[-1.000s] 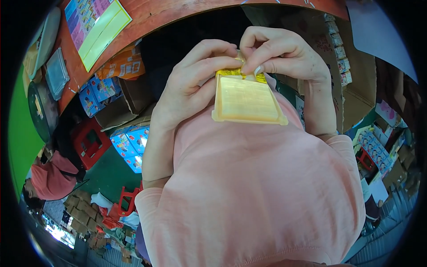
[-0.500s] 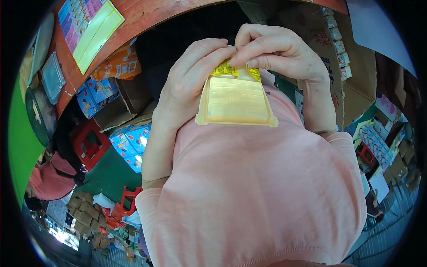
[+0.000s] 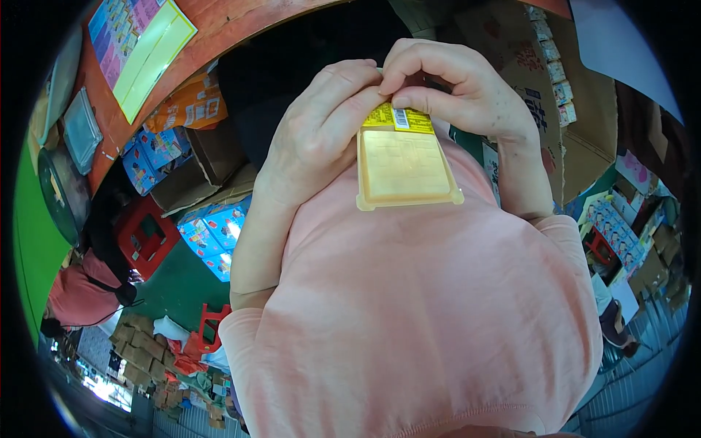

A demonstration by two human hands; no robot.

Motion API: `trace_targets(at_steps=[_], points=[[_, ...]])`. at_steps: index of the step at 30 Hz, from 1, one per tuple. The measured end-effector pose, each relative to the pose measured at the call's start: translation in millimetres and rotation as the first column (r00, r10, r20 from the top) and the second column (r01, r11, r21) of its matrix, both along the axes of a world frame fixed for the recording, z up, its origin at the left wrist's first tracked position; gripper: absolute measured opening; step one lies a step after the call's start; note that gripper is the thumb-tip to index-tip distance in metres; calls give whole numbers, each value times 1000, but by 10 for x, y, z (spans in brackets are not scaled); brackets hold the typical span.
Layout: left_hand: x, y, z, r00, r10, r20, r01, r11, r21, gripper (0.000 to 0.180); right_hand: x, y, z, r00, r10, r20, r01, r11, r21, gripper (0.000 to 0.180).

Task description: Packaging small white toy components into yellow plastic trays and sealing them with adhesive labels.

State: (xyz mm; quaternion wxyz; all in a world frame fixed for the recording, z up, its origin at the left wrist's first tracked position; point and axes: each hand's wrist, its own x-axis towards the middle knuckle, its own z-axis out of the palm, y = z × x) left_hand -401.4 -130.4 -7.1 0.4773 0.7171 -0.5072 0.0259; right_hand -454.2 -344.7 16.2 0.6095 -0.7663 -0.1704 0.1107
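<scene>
I hold a flat rectangular clear plastic pack with a yellow label strip along its top edge, close in front of my chest. My left hand grips the pack's upper left corner. My right hand pinches the yellow top strip between thumb and fingers. The pack's pale yellow contents face the camera and its lower edge hangs over my pink shirt.
Blue printed cartons and brown cardboard boxes lie at the left. A red plastic stool stands beside a person in a pink top. More cartons and small packs are stacked at the right.
The pack has tilted so that its face turns more toward the camera, and both hands have shifted slightly up and right along its top edge.
</scene>
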Motion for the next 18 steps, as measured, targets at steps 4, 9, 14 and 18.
trace_targets(at_steps=[4, 9, 14, 18], points=[[26, -55, -86, 999, 36, 36, -34, 998, -62, 36, 30, 21, -17, 996, -60, 70, 64, 996, -56, 21], [23, -76, -31, 998, 58, 23, -56, 995, -81, 42, 140, 57, 79, 989, -145, -22, 141, 981, -131, 28], [175, -139, 33, 953, 98, -288, -117, 992, -48, 49, 441, 30, 42, 986, -167, 1, 166, 978, -128, 33], [334, -250, 73, 846, 145, -513, -210, 975, -71, 43, 726, 13, 30, 934, -357, 22, 357, 927, -113, 27]])
